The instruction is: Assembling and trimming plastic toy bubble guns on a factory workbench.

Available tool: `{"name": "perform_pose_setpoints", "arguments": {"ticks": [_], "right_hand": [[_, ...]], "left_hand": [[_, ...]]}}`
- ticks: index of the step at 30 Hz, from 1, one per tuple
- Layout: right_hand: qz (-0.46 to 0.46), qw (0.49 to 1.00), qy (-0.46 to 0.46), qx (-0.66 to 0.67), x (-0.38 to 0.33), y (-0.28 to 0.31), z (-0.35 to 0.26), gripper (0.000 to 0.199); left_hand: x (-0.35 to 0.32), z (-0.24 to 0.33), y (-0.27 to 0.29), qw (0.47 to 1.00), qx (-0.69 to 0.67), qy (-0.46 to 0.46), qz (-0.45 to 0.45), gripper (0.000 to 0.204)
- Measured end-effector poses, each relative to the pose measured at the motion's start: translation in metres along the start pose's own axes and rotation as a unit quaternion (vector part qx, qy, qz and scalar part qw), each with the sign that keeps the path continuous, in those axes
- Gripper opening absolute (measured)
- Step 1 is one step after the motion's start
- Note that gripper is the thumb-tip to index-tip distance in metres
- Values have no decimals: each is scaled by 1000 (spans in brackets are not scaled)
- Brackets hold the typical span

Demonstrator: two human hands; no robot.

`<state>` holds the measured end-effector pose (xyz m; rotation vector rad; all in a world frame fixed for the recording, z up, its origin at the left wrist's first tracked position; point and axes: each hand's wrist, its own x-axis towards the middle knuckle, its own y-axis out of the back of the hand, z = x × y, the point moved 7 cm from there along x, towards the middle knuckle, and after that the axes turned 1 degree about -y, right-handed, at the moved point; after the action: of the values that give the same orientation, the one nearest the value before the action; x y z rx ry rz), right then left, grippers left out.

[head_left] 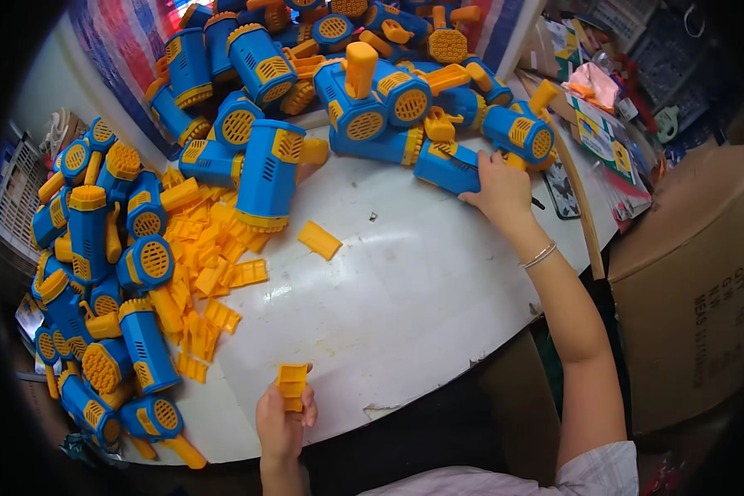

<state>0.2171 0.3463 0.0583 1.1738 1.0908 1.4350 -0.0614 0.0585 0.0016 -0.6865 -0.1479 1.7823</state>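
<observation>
Between the thumb and fingers of my left hand point(283, 426), near the table's front edge, is a small yellow plastic cover point(293, 387) with ribbed, boxed-in sections. My right hand point(503, 192) reaches to the far right of the table, its thumb and fingers around the end of a blue and yellow toy bubble gun point(445, 168) lying on its side. Part of that end is hidden under the fingers. Left of the middle, a heap of similar yellow covers point(211, 248) spreads over the table, and a single yellow cover point(319, 240) lies apart from it.
More bubble guns point(87, 231) are piled along the left side and the back of the white table point(372, 306). One bubble gun point(269, 174) stands beside the cover heap. A phone point(561, 192) lies near the right edge. Cardboard boxes point(682, 289) stand to the right.
</observation>
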Motion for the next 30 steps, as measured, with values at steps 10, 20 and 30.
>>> {"name": "perform_pose_setpoints", "arguments": {"ticks": [10, 20, 30], "right_hand": [[26, 935, 119, 332, -45, 29, -8, 38], [19, 971, 25, 237, -153, -52, -23, 56], [-307, 538, -87, 780, -215, -79, -78, 24]], "left_hand": [[9, -6, -12, 998, -48, 22, -17, 35], [1, -57, -6, 997, -4, 62, 54, 25], [14, -101, -31, 985, -54, 160, -37, 22]]}}
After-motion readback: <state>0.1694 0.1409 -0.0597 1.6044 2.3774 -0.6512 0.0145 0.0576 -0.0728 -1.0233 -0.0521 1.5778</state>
